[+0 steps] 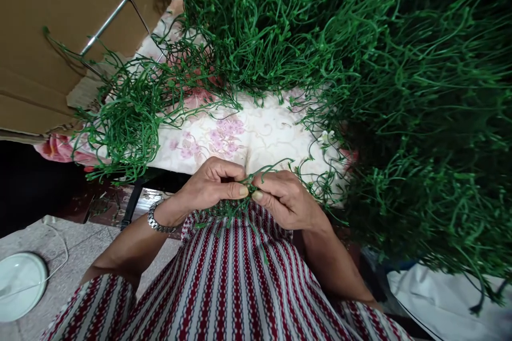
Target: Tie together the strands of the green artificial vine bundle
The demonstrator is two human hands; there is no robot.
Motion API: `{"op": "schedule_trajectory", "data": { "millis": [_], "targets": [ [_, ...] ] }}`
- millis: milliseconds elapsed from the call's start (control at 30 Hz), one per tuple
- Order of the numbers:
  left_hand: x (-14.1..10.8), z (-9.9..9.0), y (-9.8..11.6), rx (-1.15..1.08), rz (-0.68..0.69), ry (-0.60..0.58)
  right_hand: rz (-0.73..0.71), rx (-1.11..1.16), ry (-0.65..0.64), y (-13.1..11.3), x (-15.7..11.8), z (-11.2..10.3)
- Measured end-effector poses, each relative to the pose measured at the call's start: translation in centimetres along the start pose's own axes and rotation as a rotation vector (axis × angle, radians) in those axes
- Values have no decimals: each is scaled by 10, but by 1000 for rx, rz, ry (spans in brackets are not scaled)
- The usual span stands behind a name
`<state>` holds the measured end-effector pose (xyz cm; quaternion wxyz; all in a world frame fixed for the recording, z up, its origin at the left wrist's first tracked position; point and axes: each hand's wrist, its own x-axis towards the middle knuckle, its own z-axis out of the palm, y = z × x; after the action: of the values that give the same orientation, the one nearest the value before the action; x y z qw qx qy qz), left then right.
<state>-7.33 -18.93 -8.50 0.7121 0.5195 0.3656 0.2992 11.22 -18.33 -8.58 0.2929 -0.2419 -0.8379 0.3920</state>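
Note:
My left hand (218,184) and my right hand (282,197) meet in front of my striped clothing, fingertips nearly touching. Both pinch a green plastic-looking stem (262,170) with thin branching sprigs, thumb against forefinger. Some of its sprigs hang below the hands over my lap. Just beyond lies a flowered cloth (224,136). A loose clump of similar green stems (130,122) rests at the left, and a large heap of them (288,26) fills the back and the right side. Exactly where the fingertips press is partly hidden.
At the upper left stands a cardboard box (36,37), with a bent metal bar (106,24) beside it. A round white object (22,285) with a cord is on the floor at lower left. White fabric (444,298) lies at lower right under overhanging stems.

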Motion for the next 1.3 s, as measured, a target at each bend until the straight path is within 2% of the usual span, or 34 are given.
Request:
{"op": "schedule_trajectory", "data": {
  "millis": [167,333,500,600,700,767,933,1000,1067,1133,1233,1300],
  "targets": [
    [-5,14,-6,-274,-29,53,29,339,19,1,-3,4],
    [-5,25,-5,-392,-29,129,97,544,69,2,-2,8],
    [-4,32,-1,-456,28,256,136,650,147,7,-2,19],
    [-4,36,-3,-484,92,286,159,698,195,11,-3,28],
    [-4,35,-6,-463,148,294,96,704,242,12,-1,28],
    [-4,30,-6,-362,179,295,37,619,218,10,1,22],
    [-2,13,4,302,221,148,-21,117,176,4,3,-2],
    [-2,10,8,445,263,100,-33,16,168,4,2,-6],
    [-2,9,8,484,290,60,-72,66,142,6,1,-5],
    [-2,8,6,438,278,0,-98,217,138,7,1,0],
    [-3,9,0,252,224,-85,-75,448,153,9,3,8],
    [-3,10,-4,123,198,-97,-67,574,167,9,4,12]
  ]
}}
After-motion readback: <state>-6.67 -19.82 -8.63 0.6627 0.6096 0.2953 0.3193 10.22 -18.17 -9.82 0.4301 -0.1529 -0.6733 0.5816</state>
